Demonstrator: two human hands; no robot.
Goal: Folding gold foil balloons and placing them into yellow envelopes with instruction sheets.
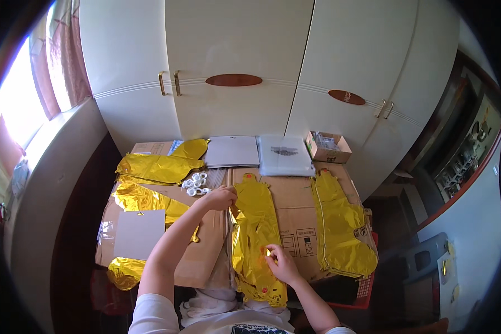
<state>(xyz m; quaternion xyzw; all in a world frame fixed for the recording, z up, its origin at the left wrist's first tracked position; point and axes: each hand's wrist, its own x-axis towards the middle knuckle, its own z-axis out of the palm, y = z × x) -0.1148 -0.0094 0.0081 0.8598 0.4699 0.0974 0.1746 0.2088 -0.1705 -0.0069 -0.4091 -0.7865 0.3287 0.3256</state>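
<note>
Pinches the left edge of a flat gold foil balloon (pixel 253 222) with the fingers of the left hand (pixel 221 198), on the upper half. Lower down on the same balloon, seems to grip a small shiny fold between the thumb and fingers of the right hand (pixel 284 265), too small in view for certainty. Has this balloon stretched lengthwise straight ahead on the cardboard-covered table (pixel 295 209), with a reddish dot (pixel 249 176) near the far end and another near the close end. To the right, well apart from both hands, a second flat gold foil balloon (pixel 342 225), wide at the near end. To the left, more gold foil balloons (pixel 160 168) in overlapping layers, with a grey card (pixel 140 235) partly over the nearer foil. Just beyond the left hand, a loose cluster of small white rings (pixel 195 183). Along the far side of the table, in a row, a stack of grey cards (pixel 233 151), a clear plastic-wrapped pack (pixel 285 159) with a dark winged print, and an open cardboard box (pixel 333 156) with clear packets (pixel 325 142) inside. Behind all this, tall white cabinets (pixel 234 36) with brass-coloured handles (pixel 177 83). At the left, a bright window (pixel 16 83) with pinkish curtains (pixel 71 61).
</note>
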